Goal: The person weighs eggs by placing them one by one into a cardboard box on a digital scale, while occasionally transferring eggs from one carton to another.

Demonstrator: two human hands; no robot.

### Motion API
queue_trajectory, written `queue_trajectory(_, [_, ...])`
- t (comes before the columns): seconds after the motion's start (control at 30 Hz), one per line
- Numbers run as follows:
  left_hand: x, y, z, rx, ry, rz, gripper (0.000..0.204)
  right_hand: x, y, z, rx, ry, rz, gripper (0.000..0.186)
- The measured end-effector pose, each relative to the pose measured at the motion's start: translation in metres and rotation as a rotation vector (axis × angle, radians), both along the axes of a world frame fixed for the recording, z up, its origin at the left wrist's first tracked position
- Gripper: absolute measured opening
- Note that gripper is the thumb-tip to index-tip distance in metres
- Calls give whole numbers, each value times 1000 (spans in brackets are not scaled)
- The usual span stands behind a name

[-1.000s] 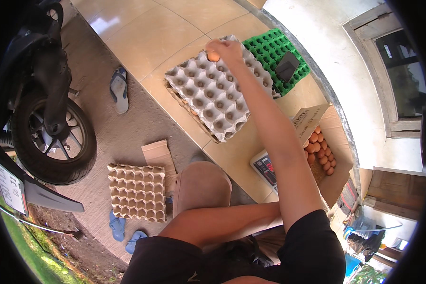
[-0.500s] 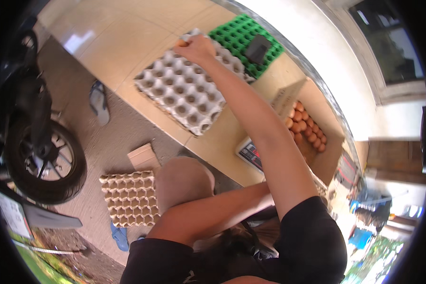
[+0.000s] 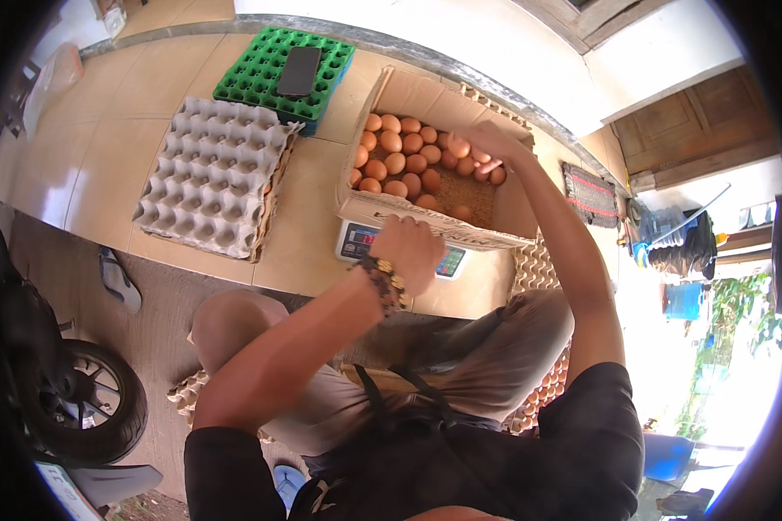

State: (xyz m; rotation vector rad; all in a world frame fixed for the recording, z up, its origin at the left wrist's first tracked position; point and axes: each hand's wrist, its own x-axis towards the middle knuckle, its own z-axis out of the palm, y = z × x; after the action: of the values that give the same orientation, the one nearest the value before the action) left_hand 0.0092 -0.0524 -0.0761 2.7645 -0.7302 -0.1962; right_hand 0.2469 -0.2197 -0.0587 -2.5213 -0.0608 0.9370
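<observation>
An open cardboard box (image 3: 365, 204) of brown eggs sits on a digital scale (image 3: 356, 241). My right hand (image 3: 488, 146) reaches inside at the back right, fingers closed on brown eggs (image 3: 459, 149); how many is unclear. My left hand (image 3: 413, 252) is at the box's front, over the scale, its fingers curled toward the cardboard; what they hold, if anything, is hidden. Left of the box lies a grey egg tray (image 3: 200, 174) on top of another tray. Behind it are green plastic trays (image 3: 243, 74) with a black phone (image 3: 300, 71) on them.
Tiled ledge (image 3: 91, 174) along a white wall. Cardboard trays (image 3: 532, 269) are right of the box, more eggs (image 3: 539, 395) beside my right leg. A motorbike wheel (image 3: 96, 399) and sandals (image 3: 120, 282) are lower left. A woven mat (image 3: 589, 193) lies at right.
My view has swung right. My right hand has moved from the grey tray to the egg box. My left hand, hidden before, now shows at the front of the box.
</observation>
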Motion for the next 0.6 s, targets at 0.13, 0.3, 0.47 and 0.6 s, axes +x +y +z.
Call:
queue_trajectory(0.13, [15, 44, 42, -186, -57, 54, 39, -30, -34, -13, -426, -111, 157, 40])
queue_trajectory(0.3, [-4, 120, 79, -639, -129, 356, 40, -16, -83, -91, -711, -398, 361, 37])
queue_trajectory(0.47, [-67, 198, 9, -752, -144, 686, 32, -15, -97, -117, -663, -335, 408, 42])
queue_trajectory(0.6, [-108, 232, -59, -562, -129, 981, 35, -12, -91, -145, -691, -342, 418, 41])
